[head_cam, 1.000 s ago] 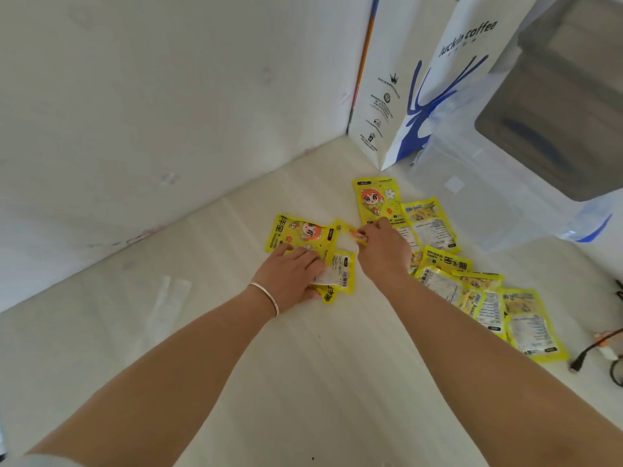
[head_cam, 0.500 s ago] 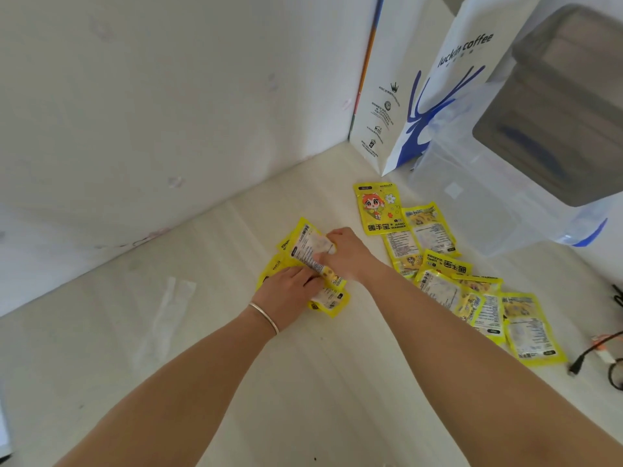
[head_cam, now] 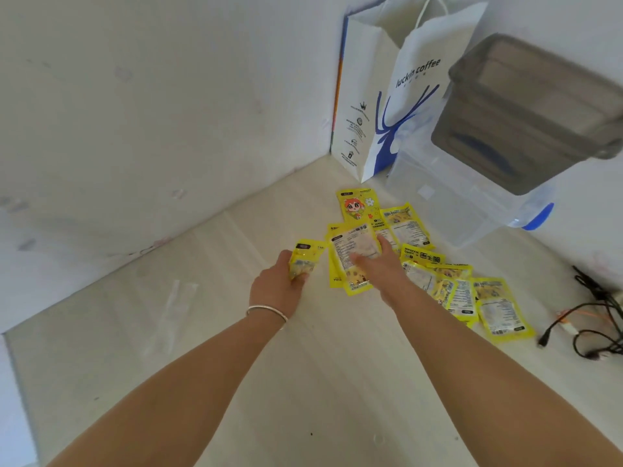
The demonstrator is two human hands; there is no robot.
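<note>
In the head view, the left hand (head_cam: 279,286) grips one yellow packet (head_cam: 305,261) just off the pale surface (head_cam: 337,382). The right hand (head_cam: 382,267) lies flat, fingers straight, on the packet pile (head_cam: 350,251) beside it. To do this well, square the held packet's edges with the pile before laying it down, with the right hand steadying the slippery packets.

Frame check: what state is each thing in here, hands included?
Left hand: grips yellow packet.
Right hand: flat, pressing on packet stack.
Other packets: lying loose, overlapping.
Paper bag: upright, top open.
Clear storage box: upright, grey lid on.
Cables: tangled, one plug end free.
</note>
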